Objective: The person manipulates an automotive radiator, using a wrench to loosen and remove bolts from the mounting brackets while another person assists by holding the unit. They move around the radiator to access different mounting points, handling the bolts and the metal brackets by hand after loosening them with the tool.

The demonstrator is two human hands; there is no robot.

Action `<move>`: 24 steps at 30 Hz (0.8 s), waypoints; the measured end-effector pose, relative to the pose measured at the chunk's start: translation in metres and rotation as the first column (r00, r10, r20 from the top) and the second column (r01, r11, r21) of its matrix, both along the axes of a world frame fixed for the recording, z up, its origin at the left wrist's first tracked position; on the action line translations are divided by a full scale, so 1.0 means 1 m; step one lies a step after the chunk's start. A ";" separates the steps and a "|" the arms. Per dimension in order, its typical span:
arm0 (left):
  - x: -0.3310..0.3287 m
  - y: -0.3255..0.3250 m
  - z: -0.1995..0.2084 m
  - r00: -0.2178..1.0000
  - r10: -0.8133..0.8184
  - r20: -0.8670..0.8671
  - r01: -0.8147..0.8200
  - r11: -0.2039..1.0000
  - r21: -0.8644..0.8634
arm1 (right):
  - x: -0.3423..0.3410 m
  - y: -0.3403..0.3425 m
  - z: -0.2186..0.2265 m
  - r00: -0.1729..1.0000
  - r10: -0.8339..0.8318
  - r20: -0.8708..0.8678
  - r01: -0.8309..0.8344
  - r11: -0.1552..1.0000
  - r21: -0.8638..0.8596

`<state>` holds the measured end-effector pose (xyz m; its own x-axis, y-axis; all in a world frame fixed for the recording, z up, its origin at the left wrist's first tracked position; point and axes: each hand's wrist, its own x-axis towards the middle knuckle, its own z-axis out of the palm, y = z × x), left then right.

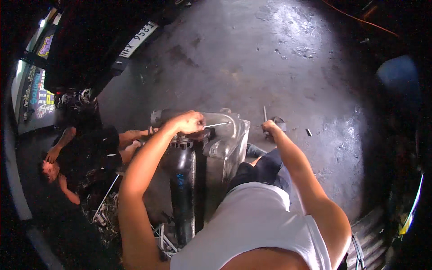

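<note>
My left hand is closed on a thin metal rod, whose far end reaches over a grey cast-metal housing. Its exact kind I cannot make out. Below that hand stands a large black cylinder with a pale seam, beside the housing. To the right of the housing, my right hand is closed around a slim light-coloured bar that sticks up past the fingers. Next to it is my foot in a dark sandal.
A person in dark clothes is low at the left, a foot near the housing's left end. Beyond is a dark vehicle with a white plate. A long bar leans among metal parts. A small object lies on the grey floor.
</note>
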<state>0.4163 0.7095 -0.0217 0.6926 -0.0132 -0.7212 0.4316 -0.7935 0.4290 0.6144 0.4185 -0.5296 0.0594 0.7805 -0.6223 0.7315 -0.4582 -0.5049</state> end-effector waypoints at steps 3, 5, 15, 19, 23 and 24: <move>-0.037 0.012 0.020 0.986 0.160 0.038 -0.161 0.986 0.042 | -0.051 0.046 0.041 0.898 -0.387 -0.209 0.263 0.853 -0.450; -0.016 0.007 0.024 0.971 0.204 0.124 -0.205 0.979 -0.003 | -0.027 0.008 0.030 0.797 -0.564 -0.218 0.373 0.742 -0.557; -0.057 -0.024 0.058 0.654 0.726 0.212 -0.732 0.678 -0.066 | -0.033 0.029 0.022 0.908 0.252 0.336 -0.285 0.957 0.053; -0.040 -0.032 0.039 0.654 0.601 0.460 -0.703 0.707 0.076 | -0.029 0.013 0.010 0.977 -0.129 0.171 0.152 0.979 -0.133; -0.065 -0.036 0.046 0.567 0.637 0.522 -0.776 0.625 0.082 | -0.061 0.046 0.137 0.971 -0.203 0.125 0.209 0.977 -0.044; -0.060 -0.036 0.042 0.568 0.637 0.522 -0.771 0.633 0.066 | -0.057 0.045 0.150 0.861 -0.507 -0.032 0.508 0.861 0.033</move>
<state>0.3560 0.6737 0.0204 0.6112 0.7500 -0.2528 0.7332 -0.4163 0.5377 0.5573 0.4632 -0.3799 0.4406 0.6694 -0.5982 0.3914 -0.7429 -0.5430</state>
